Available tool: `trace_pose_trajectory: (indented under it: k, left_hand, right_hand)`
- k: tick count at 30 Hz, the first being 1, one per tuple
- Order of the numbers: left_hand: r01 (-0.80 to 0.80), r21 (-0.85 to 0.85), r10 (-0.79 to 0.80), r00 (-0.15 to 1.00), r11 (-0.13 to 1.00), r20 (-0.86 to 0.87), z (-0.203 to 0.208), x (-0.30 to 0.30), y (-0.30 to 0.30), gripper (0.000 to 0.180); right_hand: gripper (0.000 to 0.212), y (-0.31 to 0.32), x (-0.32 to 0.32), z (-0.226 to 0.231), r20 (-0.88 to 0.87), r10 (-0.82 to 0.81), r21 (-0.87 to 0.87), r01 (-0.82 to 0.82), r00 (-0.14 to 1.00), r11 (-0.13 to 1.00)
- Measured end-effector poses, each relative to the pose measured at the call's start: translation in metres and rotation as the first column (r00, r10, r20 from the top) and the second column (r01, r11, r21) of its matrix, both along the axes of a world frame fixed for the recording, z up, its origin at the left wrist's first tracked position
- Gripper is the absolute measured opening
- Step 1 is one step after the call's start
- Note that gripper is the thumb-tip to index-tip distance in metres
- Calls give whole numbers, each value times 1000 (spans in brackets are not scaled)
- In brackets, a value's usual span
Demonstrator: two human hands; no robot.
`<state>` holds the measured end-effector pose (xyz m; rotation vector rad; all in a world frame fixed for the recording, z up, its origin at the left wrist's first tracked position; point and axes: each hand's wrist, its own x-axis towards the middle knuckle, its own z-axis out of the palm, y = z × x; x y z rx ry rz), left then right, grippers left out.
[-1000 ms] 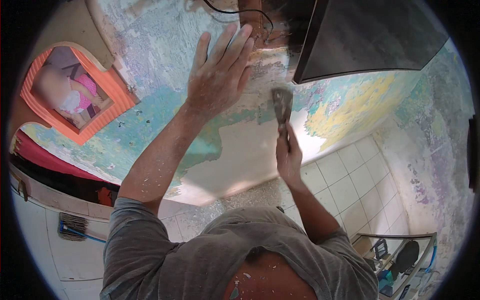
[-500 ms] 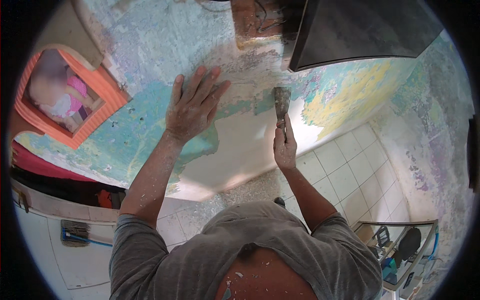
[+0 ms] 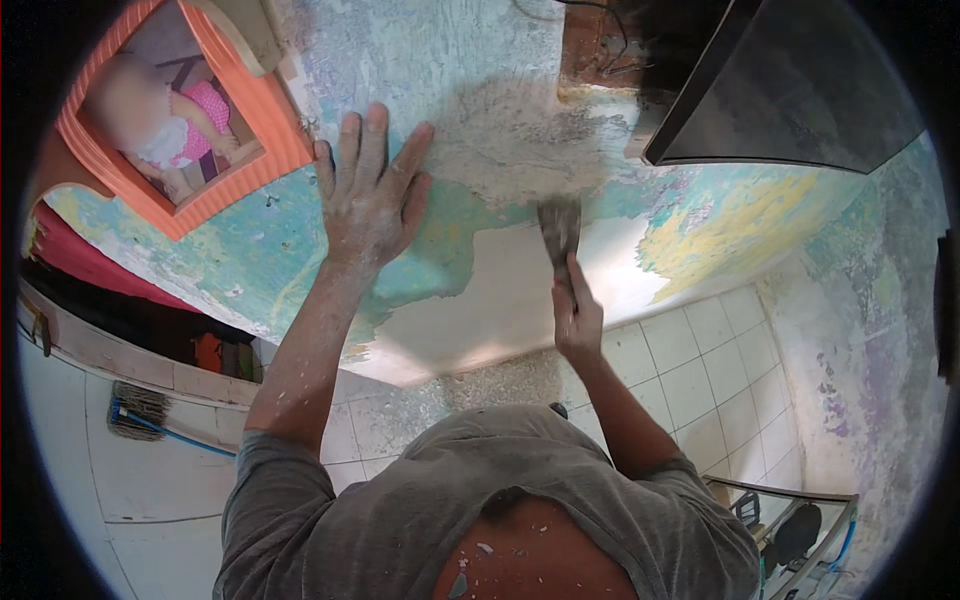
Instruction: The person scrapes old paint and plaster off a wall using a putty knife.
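My left hand (image 3: pixel 368 200) lies flat against the wall (image 3: pixel 400 50), fingers spread, holding nothing; the skin is dusted with pale flecks. In my right hand (image 3: pixel 578 315) is a putty knife (image 3: pixel 560 232), gripped by its handle. Its wide, dirty blade points up and meets the wall along the ragged edge between green old paint and a bare white patch (image 3: pixel 510 275). Whether the blade's edge is under the paint I cannot tell. Grey, green and yellow layers of worn paint surround the white patch.
An orange-framed picture (image 3: pixel 290 155) hangs left of my left hand. A black flat panel (image 3: pixel 790 90) juts out at upper right, beside a recess (image 3: pixel 600 50) with loose wires. Paint crumbs lie on the tiled floor (image 3: pixel 690 380). A broom (image 3: pixel 140 410) is at lower left, a glass-topped table (image 3: pixel 800 540) at lower right.
My view has shifted, so the wall's features sit further right. The putty knife has moved left along the paint edge, its blade now tilted. My left hand has shifted left on the wall.
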<state>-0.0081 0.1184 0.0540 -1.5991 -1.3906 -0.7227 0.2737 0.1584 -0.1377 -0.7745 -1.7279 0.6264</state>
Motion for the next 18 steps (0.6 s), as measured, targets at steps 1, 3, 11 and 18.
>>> trace_pose_trajectory:
  k: [1,3,11,18]
  left_hand:
    - [-43,42,46,996,998,-79,-6,-1,1,51]
    - [-54,35,56,996,998,-76,-9,-1,0,50]
    - [-36,32,41,985,999,-170,-21,-2,2,45]
    - [-4,-126,-6,997,992,-76,-54,-12,-19,47]
  right_hand:
    - [49,9,-8,24,3,7,-3,-7,1000,1000]
    - [51,14,-22,87,-49,4,-82,-8,999,997]
    - [50,-10,-47,66,-1,144,12,-144,990,990]
    - [46,-24,-55,81,203,199,-39,-195,959,980]
